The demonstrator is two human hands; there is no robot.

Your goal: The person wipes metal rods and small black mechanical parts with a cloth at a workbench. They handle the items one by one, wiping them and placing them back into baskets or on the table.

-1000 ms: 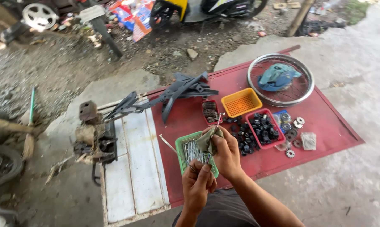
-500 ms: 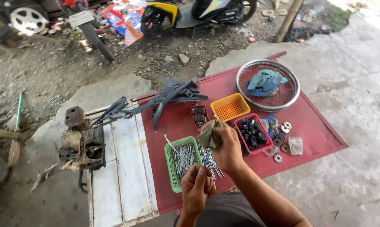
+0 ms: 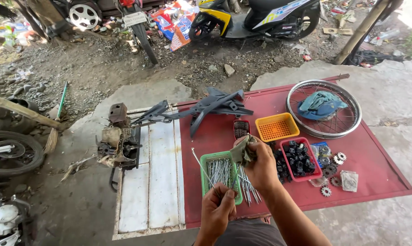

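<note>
Over the green slotted plastic basket [image 3: 205,175] of spokes, your left hand [image 3: 218,210] pinched a thin metal spoke [image 3: 203,170] while your right hand [image 3: 259,165] clamped a grimy olive rag [image 3: 243,149] around its upper part; a loose pinch risked it sliding free.

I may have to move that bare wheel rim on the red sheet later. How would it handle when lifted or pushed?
The wheel rim looks like rigid metal laced with thin spokes, so probably stiff and fairly light for its span. Lying flat, it should slide rather than roll; stood on edge, it would likely roll. The blue cloth draped across its spokes would probably slip off if tilted.
</note>
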